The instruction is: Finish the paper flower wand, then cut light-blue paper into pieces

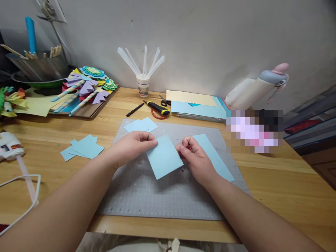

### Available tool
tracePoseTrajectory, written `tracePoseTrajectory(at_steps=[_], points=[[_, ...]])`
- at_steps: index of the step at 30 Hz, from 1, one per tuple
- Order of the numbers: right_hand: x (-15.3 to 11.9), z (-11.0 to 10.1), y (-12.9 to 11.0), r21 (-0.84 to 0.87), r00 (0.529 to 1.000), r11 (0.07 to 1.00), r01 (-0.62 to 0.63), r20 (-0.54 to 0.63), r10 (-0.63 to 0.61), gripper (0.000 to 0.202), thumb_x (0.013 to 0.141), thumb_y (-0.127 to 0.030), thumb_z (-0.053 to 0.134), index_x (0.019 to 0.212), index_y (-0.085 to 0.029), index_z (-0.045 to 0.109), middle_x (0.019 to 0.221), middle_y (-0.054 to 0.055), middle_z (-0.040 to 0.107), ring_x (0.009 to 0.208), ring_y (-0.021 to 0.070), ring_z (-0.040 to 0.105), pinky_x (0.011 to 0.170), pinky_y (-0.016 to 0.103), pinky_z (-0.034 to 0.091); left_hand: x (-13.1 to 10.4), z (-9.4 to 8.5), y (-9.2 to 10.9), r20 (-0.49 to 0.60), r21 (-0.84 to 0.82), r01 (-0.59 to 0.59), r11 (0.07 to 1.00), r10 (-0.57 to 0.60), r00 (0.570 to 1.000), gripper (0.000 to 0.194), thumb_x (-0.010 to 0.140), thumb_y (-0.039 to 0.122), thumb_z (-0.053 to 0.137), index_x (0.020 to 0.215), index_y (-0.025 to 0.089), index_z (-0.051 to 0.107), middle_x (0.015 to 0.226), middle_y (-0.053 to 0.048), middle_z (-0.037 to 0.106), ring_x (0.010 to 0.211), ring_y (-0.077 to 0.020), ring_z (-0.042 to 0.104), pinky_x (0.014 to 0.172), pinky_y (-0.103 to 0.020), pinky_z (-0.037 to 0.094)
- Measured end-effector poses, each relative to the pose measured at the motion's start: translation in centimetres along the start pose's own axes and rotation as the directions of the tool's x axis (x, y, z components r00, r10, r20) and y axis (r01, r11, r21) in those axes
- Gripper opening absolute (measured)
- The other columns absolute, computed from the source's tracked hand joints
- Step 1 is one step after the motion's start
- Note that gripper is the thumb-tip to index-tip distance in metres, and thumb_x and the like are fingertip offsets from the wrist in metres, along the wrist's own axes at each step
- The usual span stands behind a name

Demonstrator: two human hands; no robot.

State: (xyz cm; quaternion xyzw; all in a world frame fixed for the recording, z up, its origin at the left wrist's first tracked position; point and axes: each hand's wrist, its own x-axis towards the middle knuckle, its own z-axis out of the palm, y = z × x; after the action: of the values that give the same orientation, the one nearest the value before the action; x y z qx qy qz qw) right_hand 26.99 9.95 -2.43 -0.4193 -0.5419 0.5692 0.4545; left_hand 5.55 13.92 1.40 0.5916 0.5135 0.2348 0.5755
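Observation:
A square of light blue paper [165, 157] is raised above the grey cutting mat [147, 199], tilted. My left hand [138, 145] pinches its upper left corner between thumb and fingers. At the paper's right edge, my right hand [195, 157] is closed with its fingers curled; a small red bit shows between them, too little to name. Whether these fingers also touch the paper, I cannot tell. Beside my right hand a long light blue paper strip [216, 159] lies on the mat. More blue paper pieces [143, 124] lie at the mat's top left edge.
Left of the mat are several blue paper pieces [86, 146] and a glue gun [10, 147]. Behind it stand a cup of white sticks [143, 84], a black pen [135, 110], a yellow-black cutter [157, 107], scissors [164, 101] and a paper stack [199, 108]. Paper flowers [89, 84] lie back left.

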Motion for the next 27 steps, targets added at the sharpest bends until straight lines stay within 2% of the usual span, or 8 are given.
tracePoseTrajectory(at_steps=[4,11,15,17,19,22,25,27], points=[[0.2,-0.3,0.4,0.078,0.995,0.994,0.082,-0.063,-0.077,0.02,0.096,-0.039,0.041,0.083,-0.025,0.035,0.075,-0.003,0.056,0.064,0.0127,0.048,0.062,0.028,0.038,0.1,-0.2,-0.8,-0.097,-0.092,0.004,0.996,-0.013,0.995,0.031,0.073,0.048,0.066,0.073,0.017,0.058,0.065,0.004,0.053,0.059,-0.0093,0.044,0.057,-0.023,0.03],[0.1,0.6,0.9,0.064,0.978,0.979,0.191,-0.099,-0.184,0.031,0.081,-0.017,0.066,0.081,-0.025,0.035,0.081,-0.006,0.051,0.071,0.0109,0.049,0.067,0.026,0.039,-0.2,0.6,-1.5,-0.206,-0.2,-0.157,0.967,0.115,0.972,0.029,0.071,0.043,0.07,0.083,0.019,0.057,0.076,0.002,0.06,0.07,-0.0128,0.054,0.066,-0.025,0.04],[-0.2,0.7,0.4,-0.067,0.901,0.931,0.359,-0.235,-0.365,0.031,0.081,-0.008,0.06,0.083,-0.025,0.034,0.081,-0.005,0.054,0.075,0.0117,0.051,0.071,0.028,0.04,-0.4,1.5,-1.7,-0.215,0.082,-0.222,0.972,0.234,0.948,0.018,0.08,0.037,0.06,0.088,0.022,0.058,0.094,-0.001,0.064,0.091,-0.0194,0.057,0.08,-0.033,0.042],[-0.4,0.5,0.1,-0.248,0.833,0.854,0.457,-0.219,-0.508,0.033,0.08,-0.004,0.058,0.083,-0.026,0.033,0.081,-0.004,0.055,0.076,0.0127,0.053,0.074,0.031,0.04,-0.6,1.6,-1.8,-0.323,0.318,-0.235,0.918,0.339,0.884,0.02,0.082,0.03,0.055,0.101,0.024,0.057,0.112,-0.002,0.06,0.106,-0.0219,0.053,0.089,-0.036,0.04],[-0.6,0.2,-0.1,-0.435,0.772,0.719,0.542,-0.081,-0.631,0.036,0.078,0.0,0.057,0.08,-0.025,0.032,0.081,-0.004,0.055,0.076,0.0132,0.054,0.073,0.031,0.041,-1.0,1.7,-1.8,-0.389,0.487,-0.26,0.834,0.474,0.79,0.034,0.08,0.021,0.051,0.114,0.025,0.05,0.123,-0.004,0.052,0.116,-0.0226,0.047,0.094,-0.038,0.037],[-0.7,-0.1,-0.2,-0.613,0.752,0.511,0.602,0.22,-0.621,0.035,0.076,0.002,0.055,0.073,-0.024,0.032,0.079,-0.003,0.055,0.074,0.0138,0.052,0.069,0.03,0.039,-1.9,1.9,-1.4,-0.233,0.632,-0.373,0.679,0.626,0.745,0.043,0.079,0.018,0.053,0.121,0.024,0.045,0.123,-0.006,0.049,0.117,-0.0232,0.044,0.096,-0.039,0.035],[-0.6,-0.1,-0.1,-0.679,0.76,0.385,0.625,0.418,-0.498,0.03,0.074,0.002,0.052,0.073,-0.023,0.035,0.077,-0.004,0.056,0.071,0.0136,0.049,0.074,0.032,0.036,-2.6,2.3,-1.2,0.057,0.749,-0.462,0.474,0.649,0.758,0.02,0.084,0.024,0.056,0.104,0.025,0.054,0.109,-0.003,0.058,0.105,-0.0218,0.049,0.087,-0.038,0.032],[-0.5,0.1,0.0,-0.688,0.776,0.375,0.621,0.474,-0.415,0.028,0.073,0.003,0.051,0.076,-0.022,0.038,0.078,-0.004,0.058,0.073,0.0133,0.049,0.078,0.032,0.035,-2.6,2.5,-1.4,0.178,0.784,-0.483,0.391,0.602,0.778,0.005,0.087,0.022,0.053,0.087,0.024,0.057,0.092,0.001,0.063,0.093,-0.0193,0.051,0.079,-0.037,0.029]])
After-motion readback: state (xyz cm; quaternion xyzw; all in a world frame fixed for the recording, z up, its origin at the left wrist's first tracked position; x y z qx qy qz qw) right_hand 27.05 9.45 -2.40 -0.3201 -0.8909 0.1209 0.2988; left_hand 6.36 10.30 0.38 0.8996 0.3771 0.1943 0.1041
